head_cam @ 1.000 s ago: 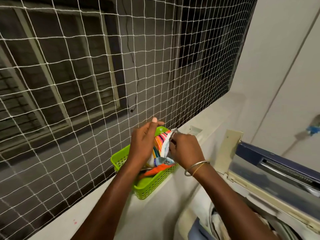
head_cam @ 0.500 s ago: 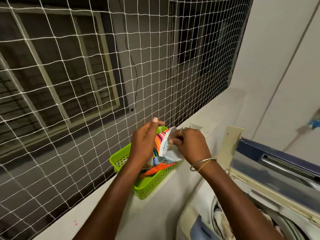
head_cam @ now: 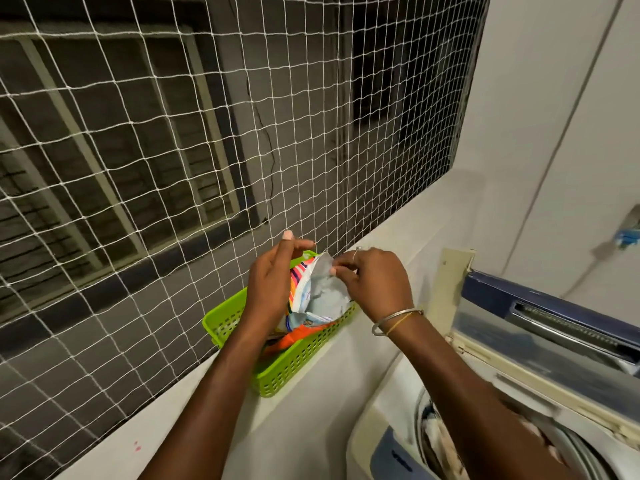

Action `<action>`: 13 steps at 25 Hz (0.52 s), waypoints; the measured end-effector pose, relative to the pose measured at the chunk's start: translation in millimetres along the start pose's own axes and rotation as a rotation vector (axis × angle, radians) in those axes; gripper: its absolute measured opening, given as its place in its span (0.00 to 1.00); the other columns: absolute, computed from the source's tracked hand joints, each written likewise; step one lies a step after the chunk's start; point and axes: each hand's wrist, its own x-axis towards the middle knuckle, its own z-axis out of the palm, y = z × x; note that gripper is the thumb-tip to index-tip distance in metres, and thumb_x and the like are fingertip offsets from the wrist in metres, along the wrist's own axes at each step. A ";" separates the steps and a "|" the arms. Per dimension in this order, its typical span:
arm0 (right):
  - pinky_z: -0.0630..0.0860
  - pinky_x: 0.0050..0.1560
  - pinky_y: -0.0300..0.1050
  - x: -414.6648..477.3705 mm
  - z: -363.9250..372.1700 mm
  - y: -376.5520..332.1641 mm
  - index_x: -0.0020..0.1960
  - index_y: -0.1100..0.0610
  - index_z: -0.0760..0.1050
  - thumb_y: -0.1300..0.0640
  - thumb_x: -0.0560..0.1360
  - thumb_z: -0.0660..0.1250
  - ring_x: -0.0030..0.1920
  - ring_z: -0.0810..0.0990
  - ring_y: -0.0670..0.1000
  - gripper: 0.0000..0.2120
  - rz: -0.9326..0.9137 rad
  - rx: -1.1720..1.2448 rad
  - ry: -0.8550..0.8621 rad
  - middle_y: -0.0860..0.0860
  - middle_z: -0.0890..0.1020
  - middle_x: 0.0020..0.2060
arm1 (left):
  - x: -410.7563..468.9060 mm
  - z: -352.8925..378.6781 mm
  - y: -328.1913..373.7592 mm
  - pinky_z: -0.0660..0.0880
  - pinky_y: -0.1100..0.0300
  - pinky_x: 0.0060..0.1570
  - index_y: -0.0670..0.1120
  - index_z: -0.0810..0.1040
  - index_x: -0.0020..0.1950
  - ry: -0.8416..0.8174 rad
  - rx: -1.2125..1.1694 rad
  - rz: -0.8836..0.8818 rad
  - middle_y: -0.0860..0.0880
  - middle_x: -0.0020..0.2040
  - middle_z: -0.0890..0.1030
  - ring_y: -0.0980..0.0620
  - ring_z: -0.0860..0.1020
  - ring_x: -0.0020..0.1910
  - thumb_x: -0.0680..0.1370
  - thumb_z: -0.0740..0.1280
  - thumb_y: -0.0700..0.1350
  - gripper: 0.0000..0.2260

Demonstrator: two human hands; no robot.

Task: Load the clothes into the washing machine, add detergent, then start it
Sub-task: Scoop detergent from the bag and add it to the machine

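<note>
A striped, colourful detergent packet point(head_cam: 313, 294) stands in a green plastic basket point(head_cam: 298, 362) on the white ledge. My left hand point(head_cam: 273, 285) holds the packet's left side. My right hand point(head_cam: 374, 282) pinches the packet's silvery top flap and pulls it to the right, so the mouth gapes. The washing machine point(head_cam: 388, 431) sits at the lower right with its lid point(head_cam: 554, 327) raised; clothes point(head_cam: 440, 434) lie inside the drum, partly hidden by my right forearm.
A white net point(head_cam: 207, 168) covers the window opening just behind the basket. The white ledge point(head_cam: 311, 420) runs along below it. An orange packet point(head_cam: 291, 339) lies in the basket. A wall with a blue tap point(head_cam: 628, 233) stands at the right.
My right hand has drawn the packet's top flap further right and up, widening the opening. My left hand keeps its hold on the packet.
</note>
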 end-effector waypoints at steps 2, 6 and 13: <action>0.72 0.45 0.49 0.8 4.9 -4.7 0.48 0.46 0.85 0.46 0.74 0.69 0.42 0.81 0.57 0.08 -0.121 -0.158 -0.020 0.52 0.85 0.37 | -1.8 0.8 0.2 0.78 0.50 0.59 0.46 0.85 0.51 0.013 -0.032 -0.010 0.48 0.50 0.86 0.49 0.84 0.52 0.83 0.56 0.59 0.23; 0.66 0.47 0.48 -4.2 14.5 -17.8 0.49 0.48 0.84 0.46 0.75 0.64 0.47 0.80 0.55 0.11 -0.222 -0.202 -0.179 0.51 0.84 0.41 | -6.4 1.8 5.2 0.79 0.58 0.52 0.43 0.85 0.52 0.040 -0.081 -0.019 0.47 0.49 0.86 0.48 0.85 0.51 0.83 0.56 0.58 0.24; 0.73 0.46 0.44 -10.3 5.9 -22.9 0.40 0.51 0.85 0.50 0.69 0.66 0.40 0.82 0.53 0.10 -0.011 0.263 -0.345 0.50 0.86 0.37 | -12.8 1.0 9.7 0.78 0.66 0.45 0.43 0.85 0.51 0.078 -0.048 -0.005 0.49 0.47 0.87 0.54 0.85 0.47 0.84 0.54 0.57 0.24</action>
